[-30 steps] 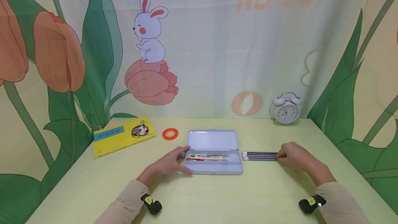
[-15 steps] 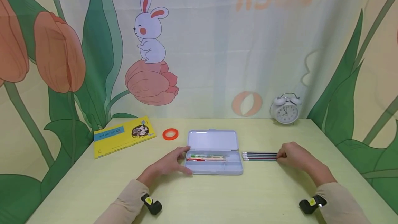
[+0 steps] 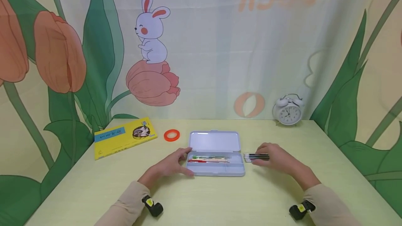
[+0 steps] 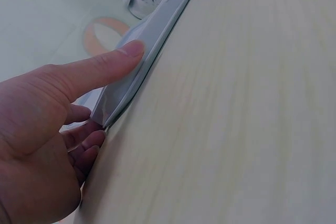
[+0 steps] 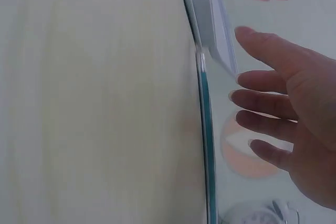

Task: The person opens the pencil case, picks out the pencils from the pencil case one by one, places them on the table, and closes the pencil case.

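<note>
A pale lilac pencil case lies with its lid folded back. A red pen, a green pen and pale sticks lie in its rear compartment. My left hand holds the case's left end, thumb along the front wall, fingers around the back corner. Several pencils lie side by side just right of the case, their eraser ends towards it. Over them hovers my right hand, hiding their far ends. The right wrist view shows its fingers spread above a teal pencil, gripping nothing.
At the back left lies a yellow book, with a roll of orange tape to its right. A white alarm clock stands at the back right. Behind the table hangs a printed curtain.
The right hand has released the pencils' far ends and moved left along them, towards the pencil case, with its fingers spread. The left hand and the case have stayed put.
</note>
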{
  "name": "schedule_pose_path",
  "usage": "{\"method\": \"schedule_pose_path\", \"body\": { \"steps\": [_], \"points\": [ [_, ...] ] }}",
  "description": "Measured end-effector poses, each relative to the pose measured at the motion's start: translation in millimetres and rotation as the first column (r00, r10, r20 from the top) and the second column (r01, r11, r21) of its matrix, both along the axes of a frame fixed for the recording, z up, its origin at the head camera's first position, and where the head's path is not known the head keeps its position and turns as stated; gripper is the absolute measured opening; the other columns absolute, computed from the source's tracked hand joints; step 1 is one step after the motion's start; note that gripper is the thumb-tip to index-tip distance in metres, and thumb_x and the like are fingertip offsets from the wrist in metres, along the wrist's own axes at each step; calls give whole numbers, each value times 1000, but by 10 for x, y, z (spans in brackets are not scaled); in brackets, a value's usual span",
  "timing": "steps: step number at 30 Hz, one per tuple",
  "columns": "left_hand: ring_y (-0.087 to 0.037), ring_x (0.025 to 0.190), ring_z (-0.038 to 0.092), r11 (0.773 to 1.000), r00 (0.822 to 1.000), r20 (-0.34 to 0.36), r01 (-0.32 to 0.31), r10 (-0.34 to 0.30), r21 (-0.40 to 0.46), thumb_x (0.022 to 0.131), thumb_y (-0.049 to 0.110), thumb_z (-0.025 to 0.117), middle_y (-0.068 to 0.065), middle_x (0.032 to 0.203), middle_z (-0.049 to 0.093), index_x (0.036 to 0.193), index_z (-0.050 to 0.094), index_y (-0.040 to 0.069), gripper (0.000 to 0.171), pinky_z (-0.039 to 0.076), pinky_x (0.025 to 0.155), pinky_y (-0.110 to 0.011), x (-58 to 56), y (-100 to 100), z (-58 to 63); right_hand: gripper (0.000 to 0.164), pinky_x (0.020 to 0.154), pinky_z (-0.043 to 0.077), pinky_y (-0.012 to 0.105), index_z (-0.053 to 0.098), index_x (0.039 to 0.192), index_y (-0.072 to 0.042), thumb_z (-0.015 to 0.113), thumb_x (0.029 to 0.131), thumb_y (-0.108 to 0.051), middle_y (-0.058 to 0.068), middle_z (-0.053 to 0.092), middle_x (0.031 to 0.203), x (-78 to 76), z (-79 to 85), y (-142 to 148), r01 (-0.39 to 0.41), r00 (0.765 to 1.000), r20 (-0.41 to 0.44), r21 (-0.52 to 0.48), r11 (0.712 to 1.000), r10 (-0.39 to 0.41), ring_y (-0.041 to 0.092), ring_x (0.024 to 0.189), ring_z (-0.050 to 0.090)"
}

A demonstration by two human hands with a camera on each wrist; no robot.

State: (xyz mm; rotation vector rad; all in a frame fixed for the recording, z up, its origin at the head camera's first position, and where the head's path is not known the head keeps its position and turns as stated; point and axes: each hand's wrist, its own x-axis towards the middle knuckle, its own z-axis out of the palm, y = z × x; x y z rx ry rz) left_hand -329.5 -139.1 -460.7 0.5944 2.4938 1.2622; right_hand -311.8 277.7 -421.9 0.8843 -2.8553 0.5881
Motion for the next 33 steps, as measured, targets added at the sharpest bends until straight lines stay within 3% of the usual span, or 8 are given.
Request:
{"method": "schedule_pose_path", "body": {
  "steps": [8, 14, 20, 27, 33],
  "points": [
    [-31, 125, 41, 1000, 1000, 1, 8, -8, 9, 75, 34, 90, -8, 144, 41, 156, 34, 14, 100, 33, 109, -54, 25, -9, -9, 54, 93, 49, 49, 72, 114, 0, 76, 87, -46, 10, 66, 115, 59, -1, -343, -68, 998, -4, 3, 998, 68, 31, 107, 62],
    [-32, 128, 42, 1000, 1000, -9, 23, -23, -7, 80, 38, 85, -9, 149, 37, 156, 31, 15, 96, 34, 109, -55, 12, -4, -14, 63, 96, 47, 52, 69, 120, 2, 76, 85, -49, 15, 64, 121, 44, -2, -440, -60, 996, 66, 43, 997, 57, 35, 113, 60],
    [-33, 131, 41, 1000, 1000, -2, 12, -12, -20, 86, 41, 78, -9, 157, 29, 157, 31, 16, 89, 35, 109, -56, -7, -11, -18, 67, 96, 47, 54, 68, 122, 4, 75, 85, -52, 17, 64, 122, 20, -18, -454, -61, 995, 82, 63, 996, 56, 38, 114, 59],
    [-31, 125, 44, 999, 1000, -4, -9, 8, -35, 84, 41, 80, -9, 142, 45, 155, 34, 19, 88, 37, 107, -55, -2, -11, -7, 81, 101, 44, 53, 61, 131, 5, 77, 80, -56, 20, 60, 130, -16, -28, -448, -62, 993, 99, 55, 997, 56, 38, 121, 56],
    [-29, 121, 45, 1000, 1000, -19, -9, 9, -20, 83, 37, 83, -8, 135, 49, 153, 37, 17, 86, 39, 104, -51, -13, -4, -1, 100, 110, 34, 54, 46, 143, 7, 87, 72, -49, 24, 48, 145, -39, 11, -496, -25, 987, 157, -20, 999, 28, 42, 135, 43]
  ]
}}
